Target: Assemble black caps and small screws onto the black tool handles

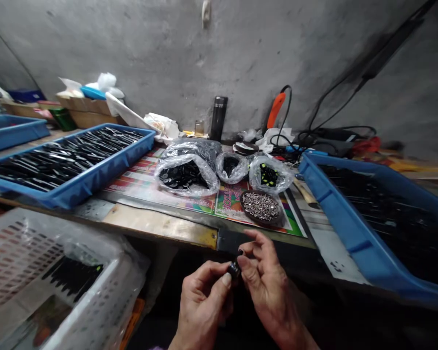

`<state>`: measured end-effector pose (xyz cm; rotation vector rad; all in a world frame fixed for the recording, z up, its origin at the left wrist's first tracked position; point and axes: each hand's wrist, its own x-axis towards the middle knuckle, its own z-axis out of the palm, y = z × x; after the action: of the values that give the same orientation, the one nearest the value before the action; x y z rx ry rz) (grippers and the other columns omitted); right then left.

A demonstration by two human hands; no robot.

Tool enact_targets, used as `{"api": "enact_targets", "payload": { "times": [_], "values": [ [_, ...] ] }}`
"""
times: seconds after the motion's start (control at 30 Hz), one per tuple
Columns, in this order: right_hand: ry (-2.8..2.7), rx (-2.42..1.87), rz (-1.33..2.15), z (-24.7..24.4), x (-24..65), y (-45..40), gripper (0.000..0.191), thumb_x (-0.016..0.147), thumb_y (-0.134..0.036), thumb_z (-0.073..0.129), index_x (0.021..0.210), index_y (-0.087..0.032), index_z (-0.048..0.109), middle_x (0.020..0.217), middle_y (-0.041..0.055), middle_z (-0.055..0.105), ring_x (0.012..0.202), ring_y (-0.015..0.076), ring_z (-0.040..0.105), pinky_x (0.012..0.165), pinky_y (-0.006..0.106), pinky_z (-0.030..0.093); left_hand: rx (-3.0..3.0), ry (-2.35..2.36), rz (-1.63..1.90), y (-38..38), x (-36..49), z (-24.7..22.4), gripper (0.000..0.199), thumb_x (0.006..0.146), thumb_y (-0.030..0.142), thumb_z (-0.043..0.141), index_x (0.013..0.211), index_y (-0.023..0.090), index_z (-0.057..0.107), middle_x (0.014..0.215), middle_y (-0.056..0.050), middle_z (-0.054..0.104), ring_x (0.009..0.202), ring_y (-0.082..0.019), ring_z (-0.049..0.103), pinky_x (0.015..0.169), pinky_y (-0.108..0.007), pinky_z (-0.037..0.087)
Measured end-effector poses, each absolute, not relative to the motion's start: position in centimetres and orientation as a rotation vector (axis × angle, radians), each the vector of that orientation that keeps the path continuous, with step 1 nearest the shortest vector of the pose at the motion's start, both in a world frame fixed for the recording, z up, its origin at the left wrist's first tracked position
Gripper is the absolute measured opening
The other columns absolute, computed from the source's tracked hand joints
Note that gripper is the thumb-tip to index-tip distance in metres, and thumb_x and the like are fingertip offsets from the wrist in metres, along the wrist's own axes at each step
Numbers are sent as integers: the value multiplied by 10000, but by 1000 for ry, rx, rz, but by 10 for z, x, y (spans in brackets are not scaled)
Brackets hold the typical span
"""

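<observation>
Just in front of the bench edge, my left hand [204, 301] pinches a small glossy black part [234, 270] between thumb and forefinger. My right hand [268, 284] meets it from the other side, thumb and forefinger closed on a small dark piece [240, 253] at its upper end. The exact kind of both pieces is too small to tell. Beyond the hands lies a round dark dish of small metal screws [262, 206]. Behind it stand open plastic bags: one with black discs [184, 176], one with small black parts [230, 166], one with black and yellow-green parts [268, 175].
A blue tray [73, 192] of slim black pieces stands left, another blue tray [354, 243] of dark parts right. Lower left is a white plastic basket [18, 257] with a liner and black pieces. A black flask [218, 119], orange tool [276, 111] and cables [328, 119] are at the wall.
</observation>
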<state>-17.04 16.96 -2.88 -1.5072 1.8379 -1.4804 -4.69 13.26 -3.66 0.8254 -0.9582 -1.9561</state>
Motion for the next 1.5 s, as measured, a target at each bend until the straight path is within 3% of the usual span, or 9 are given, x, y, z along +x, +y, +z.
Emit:
{"api": "enact_targets", "payload": {
  "times": [0.53, 0.8, 0.93, 1.13, 1.33, 1.5],
  "values": [
    [1788, -1521, -1453, -32, -167, 168, 458, 926, -481, 562, 1278, -231, 409, 829, -21, 581, 494, 92, 572, 460, 168, 505, 814, -943, -1946, 133, -47, -35, 351, 698, 460, 809, 814, 140, 721, 524, 48, 488, 399, -24, 355, 388, -144, 292],
    [1993, -1909, -1478, -32, -169, 171, 219, 959, -440, 552, 947, -222, 537, 729, -19, 615, 586, 134, 640, 531, 202, 522, 862, -968, -1891, 132, -46, -37, 348, 713, 450, 797, 853, 141, 722, 558, 47, 507, 403, -30, 390, 379, -144, 313],
    [2116, -2116, -1514, -33, -166, 169, 259, 1030, -395, 415, 914, -195, 532, 713, 8, 623, 587, 146, 652, 527, 223, 501, 862, -950, -1896, 133, -47, -40, 370, 698, 468, 803, 853, 144, 715, 569, 42, 527, 391, -28, 400, 376, -146, 316],
    [2076, -2146, -1472, -31, -170, 162, 351, 1045, -411, 376, 796, -200, 506, 603, -25, 562, 474, 125, 595, 463, 225, 429, 885, -973, -1881, 132, -48, -39, 383, 715, 478, 790, 866, 136, 709, 534, 41, 522, 407, -44, 436, 388, -142, 328],
    [2028, -2151, -1424, -30, -172, 165, 312, 1036, -420, 398, 911, -178, 551, 709, 9, 623, 587, 138, 650, 531, 214, 482, 874, -936, -1894, 131, -48, -38, 380, 696, 469, 807, 862, 140, 715, 591, 35, 555, 407, -32, 426, 382, -139, 330],
    [2072, -2106, -1390, -32, -171, 160, 386, 1038, -422, 386, 734, -208, 490, 577, -31, 543, 458, 124, 568, 448, 226, 408, 885, -946, -1875, 131, -48, -38, 365, 712, 462, 799, 849, 135, 710, 546, 47, 525, 412, -32, 426, 394, -133, 332]
  ]
}}
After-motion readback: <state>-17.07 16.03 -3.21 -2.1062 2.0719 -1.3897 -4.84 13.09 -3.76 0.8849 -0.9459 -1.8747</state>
